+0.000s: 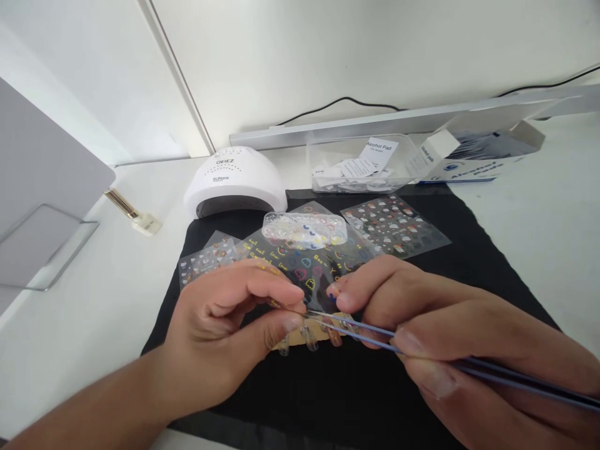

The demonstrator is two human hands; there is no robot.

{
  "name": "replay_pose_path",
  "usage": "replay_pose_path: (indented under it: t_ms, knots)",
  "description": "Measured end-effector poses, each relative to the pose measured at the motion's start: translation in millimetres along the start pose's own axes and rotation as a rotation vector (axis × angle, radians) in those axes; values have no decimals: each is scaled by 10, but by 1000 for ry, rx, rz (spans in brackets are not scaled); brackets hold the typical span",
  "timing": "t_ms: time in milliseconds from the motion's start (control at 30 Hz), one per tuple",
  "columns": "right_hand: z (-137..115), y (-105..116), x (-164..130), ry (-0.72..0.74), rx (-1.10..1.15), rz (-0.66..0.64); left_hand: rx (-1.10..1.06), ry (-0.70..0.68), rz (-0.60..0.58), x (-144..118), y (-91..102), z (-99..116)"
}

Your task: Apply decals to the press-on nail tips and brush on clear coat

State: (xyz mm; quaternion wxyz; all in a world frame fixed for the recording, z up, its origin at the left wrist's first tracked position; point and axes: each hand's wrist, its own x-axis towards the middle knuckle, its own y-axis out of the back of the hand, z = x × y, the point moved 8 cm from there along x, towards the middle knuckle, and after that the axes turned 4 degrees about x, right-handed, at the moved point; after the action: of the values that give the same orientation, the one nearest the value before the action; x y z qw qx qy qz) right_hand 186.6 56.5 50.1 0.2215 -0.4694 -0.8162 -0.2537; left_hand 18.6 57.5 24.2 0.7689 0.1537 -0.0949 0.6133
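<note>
My left hand (234, 331) pinches the near edge of a clear nail sticker sheet (307, 265) between thumb and forefinger. Yellow, blue and pink ghosts and lettering are printed on the sheet. In my right hand (450, 319) is a pair of blue tweezers (370, 331), held between thumb and finger. The tweezer tips reach the left fingertips, where the exact contact is hidden. Other right fingers lie close to the sheet's right side; I cannot tell whether they grip it. Below it, several clear and brownish false nails (309, 337) sit on a tan strip (295, 338).
A black cloth (375, 387) covers the work surface. More sticker sheets (398, 225) and a clear case (281, 228) lie behind my hands. Farther back stand a white nail lamp (234, 181), a tray of alcohol pads (360, 184) and an opened box (469, 169). A polish bottle (145, 224) lies left.
</note>
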Motion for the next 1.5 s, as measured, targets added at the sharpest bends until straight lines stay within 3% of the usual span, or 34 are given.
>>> replay_pose_path:
  t_ms: [67, 100, 133, 600, 800, 1033, 1267, 1500]
  knots:
    - [50, -10, -37, -15, -22, 8, 28, -1, 2, -12, 7, 5]
    - [11, 51, -63, 60, -21, 97, 41, -4, 2, -18, 8, 9]
    - [37, 52, -82, 53, -36, 107, 51, -5, 1, -23, 7, 12]
    - [57, 28, -115, 61, -25, 114, 200, -120, -37, -29, -17, 121]
    - [-1, -9, -32, -4, -4, -31, 299, -207, -55, -39, -14, 174]
    - [-12, 13, -9, -2, 8, -7, 302, -230, -68, -14, -28, 191]
    - [30, 17, -70, 60, 45, 109, 303, -255, -76, -25, -26, 209]
    - [55, 34, -117, -16, 55, 191, 320, -245, -76, -49, -57, 160]
